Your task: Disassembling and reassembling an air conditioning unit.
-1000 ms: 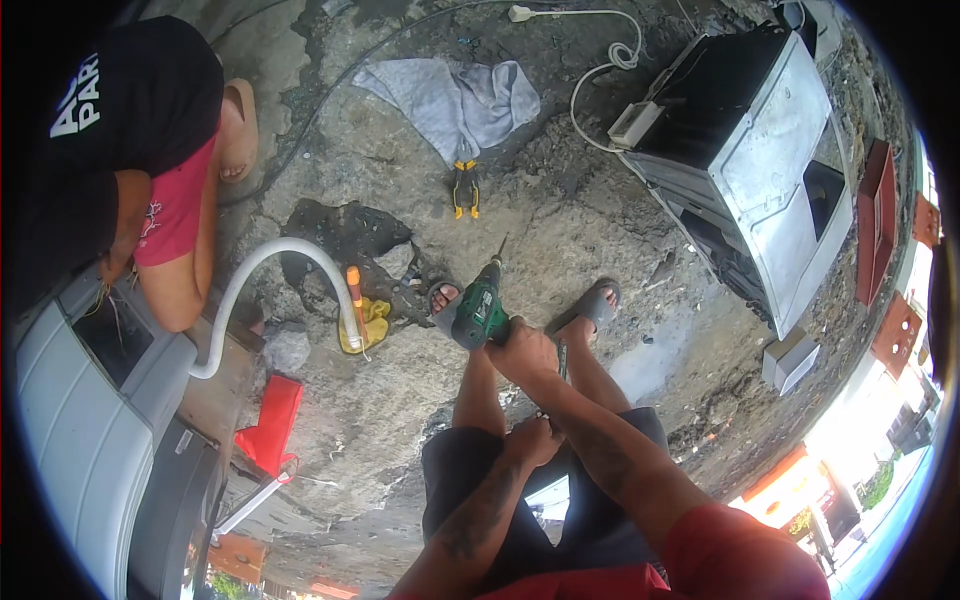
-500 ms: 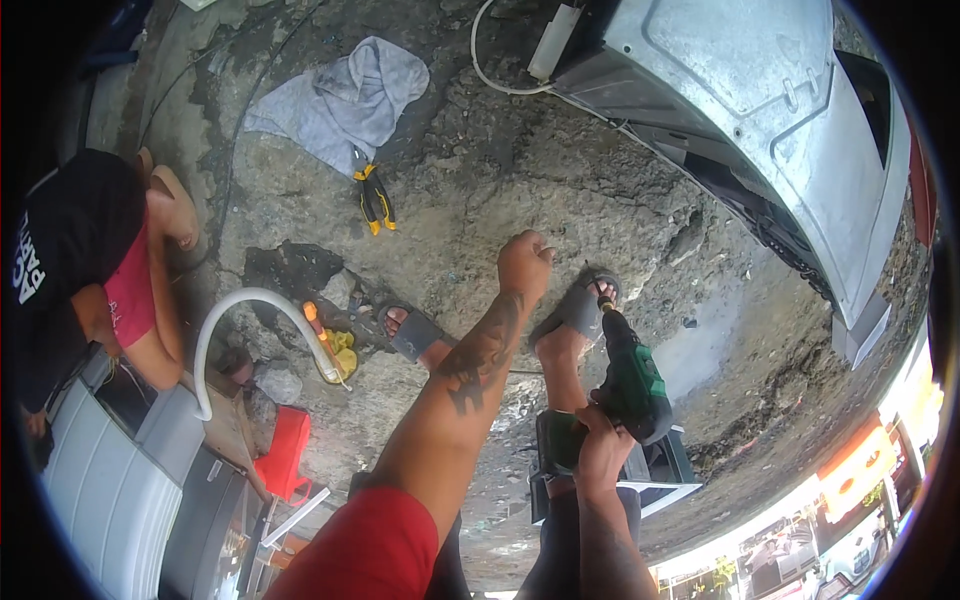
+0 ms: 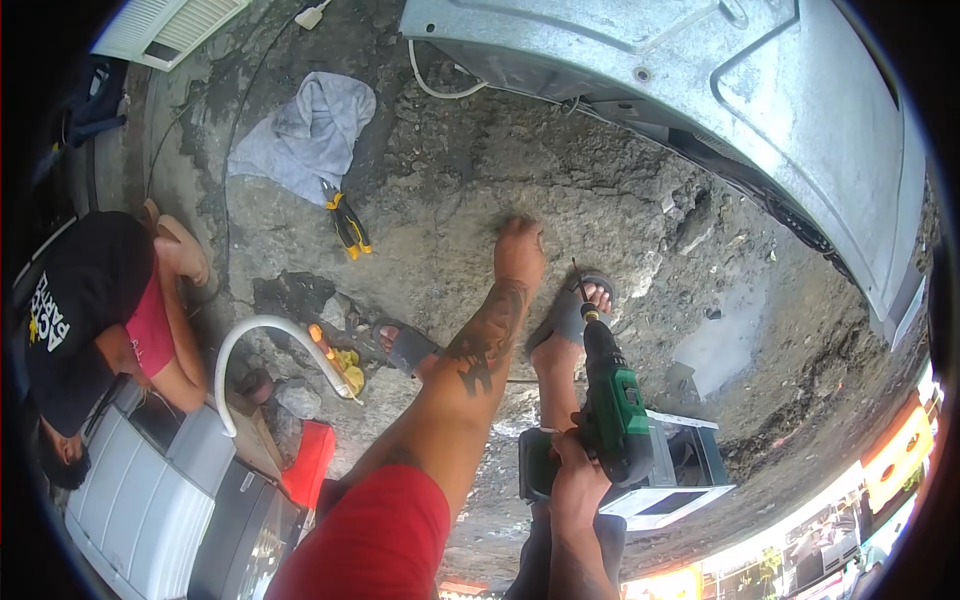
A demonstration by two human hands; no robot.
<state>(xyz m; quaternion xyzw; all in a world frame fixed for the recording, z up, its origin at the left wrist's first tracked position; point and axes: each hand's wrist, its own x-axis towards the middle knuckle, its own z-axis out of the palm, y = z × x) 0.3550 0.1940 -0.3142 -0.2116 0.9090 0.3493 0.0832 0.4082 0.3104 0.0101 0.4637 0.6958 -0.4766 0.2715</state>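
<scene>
My left hand (image 3: 519, 250) reaches over the concrete ground (image 3: 450, 180) with its fingers curled; whatever is in them is hidden. My right hand (image 3: 582, 480) grips a green and black cordless drill (image 3: 625, 410), its long thin bit pointing forward beside my sandaled right foot (image 3: 565, 325). Near the top left of my left arm, yellow and black pliers (image 3: 348, 225) lie against a grey cloth (image 3: 295, 135). Just ahead on the right stands a large galvanized metal appliance body (image 3: 770, 100). A smaller metal box (image 3: 690, 470) sits behind the drill.
A crouching person (image 3: 95, 320) leans over a white appliance (image 3: 130, 480) at left. A curved white hose (image 3: 245, 345), orange-handled tool (image 3: 323, 340), yellow item (image 3: 348, 365) and red object (image 3: 310, 460) lie nearby. A white vented panel (image 3: 170, 30) and cables are at the upper left.
My left hand has left the area by my right hand and stretched forward. My right hand carried the drill rightward. The view has turned, bringing the metal appliance body closer.
</scene>
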